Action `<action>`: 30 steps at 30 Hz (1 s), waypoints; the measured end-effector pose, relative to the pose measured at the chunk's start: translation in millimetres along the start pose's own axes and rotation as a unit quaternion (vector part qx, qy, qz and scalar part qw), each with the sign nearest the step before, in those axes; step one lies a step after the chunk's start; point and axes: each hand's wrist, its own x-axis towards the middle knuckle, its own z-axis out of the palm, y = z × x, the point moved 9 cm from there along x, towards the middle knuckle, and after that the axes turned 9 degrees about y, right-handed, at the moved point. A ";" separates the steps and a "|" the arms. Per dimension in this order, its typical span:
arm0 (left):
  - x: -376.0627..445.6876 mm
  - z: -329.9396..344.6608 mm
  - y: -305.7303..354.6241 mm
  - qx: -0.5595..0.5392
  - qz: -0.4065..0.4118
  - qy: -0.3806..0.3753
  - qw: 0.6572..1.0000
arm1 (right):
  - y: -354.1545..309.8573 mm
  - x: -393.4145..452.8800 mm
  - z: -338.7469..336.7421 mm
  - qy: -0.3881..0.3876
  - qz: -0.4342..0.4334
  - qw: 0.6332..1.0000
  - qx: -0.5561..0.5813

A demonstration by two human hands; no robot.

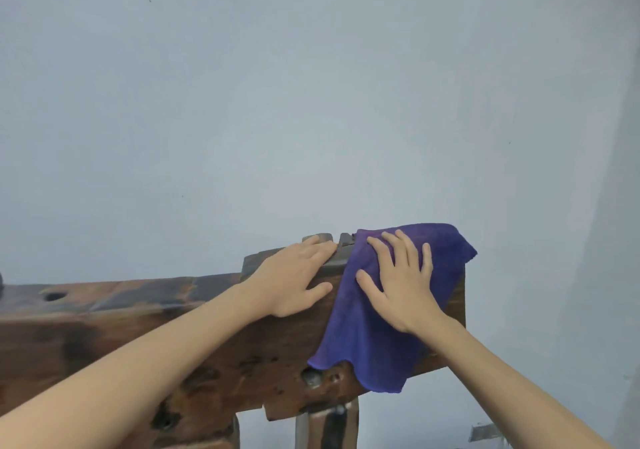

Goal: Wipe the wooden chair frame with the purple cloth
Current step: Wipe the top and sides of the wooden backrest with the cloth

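Right hand [398, 282] lies flat, fingers straight and slightly spread, palm pressing the purple cloth [377, 313] against the wooden chair frame [214, 337]. Left hand [296, 275] also flat, fingers straight, resting bare on the wood just to the left of the right hand; its fingertips reach the top edge of the frame, thumb stretched toward the cloth edge, nearly touching it.

Wall [311, 84]: pale blue-grey, plain, fills everything beyond both hands.

Chair frame: dark, weathered brown plank, running from the far left to just past the right hand. Raised block at its top under both hands, with a notch [337, 240] between the left fingertips and the cloth. Round hole [53, 296] in the top face well to the left of the left hand. Knots and pits in the front face below the left forearm. Two legs [327, 424] below the cloth.

Cloth: draped over the top right end of the frame, under the right hand, hanging down the front face below the wrist; lower hem wavy, loose.

Small grey bracket [485, 432] low on the wall, below the right forearm.
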 end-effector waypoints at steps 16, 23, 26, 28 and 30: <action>-149.2 -35.6 -105.9 -0.059 -0.230 0.084 0.968 | -172.9 5.9 27.6 -0.038 -0.121 0.991 0.047; -223.8 -74.7 -128.4 -0.056 -0.252 0.133 0.957 | -259.6 -12.0 45.8 -0.003 -0.174 0.985 0.008; -256.2 -91.2 -136.0 -0.046 -0.263 0.163 0.950 | -292.3 -26.0 52.2 -0.019 -0.148 0.986 0.080; -273.6 -93.5 -140.5 -0.049 -0.279 0.167 0.945 | -310.7 -38.3 54.1 -0.025 -0.140 0.981 0.129; -286.7 -89.0 -146.4 -0.077 -0.311 0.154 0.935 | -327.2 -46.0 53.7 -0.031 -0.139 0.975 0.168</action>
